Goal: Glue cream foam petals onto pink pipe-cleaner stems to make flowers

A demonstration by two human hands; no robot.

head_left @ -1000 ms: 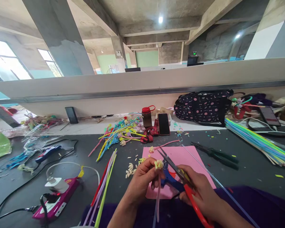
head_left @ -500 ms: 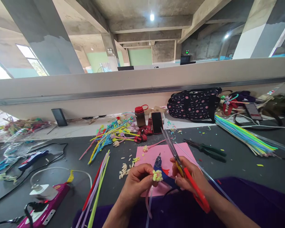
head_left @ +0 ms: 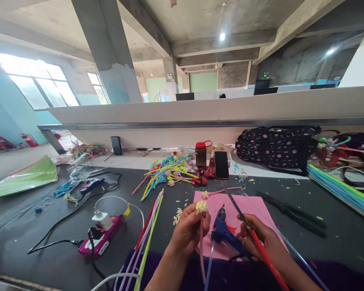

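Note:
My left hand (head_left: 185, 230) pinches a small pale-yellow fuzzy flower (head_left: 201, 206) on a pink pipe-cleaner stem (head_left: 202, 252), held upright with the stem hanging down. In my right hand (head_left: 262, 236) is a pair of red-handled scissors (head_left: 236, 207), blades pointing up and away; they look closed together. Between the hands a blue hot glue gun (head_left: 221, 228) lies on a pink sheet (head_left: 242, 197), its clear glue stick (head_left: 210, 262) toward me. Another pink-stemmed flower (head_left: 205, 195) lies at the sheet's far left corner. Small cream pieces (head_left: 178, 214) lie beside my left hand.
Pliers (head_left: 294, 213) lie right of the sheet. Pipe cleaners (head_left: 150, 234) lie on the left, near a magenta power strip (head_left: 106, 238) with cords. Colourful finished stems (head_left: 166, 171), a red-capped bottle (head_left: 200, 155), a phone (head_left: 221, 165) and a patterned bag (head_left: 276, 149) stand behind.
The view has swung left. My left hand has raised the flower and turned it upright, its stem now hanging free below. The scissors' blades have come away from the upright phone, tilting further left.

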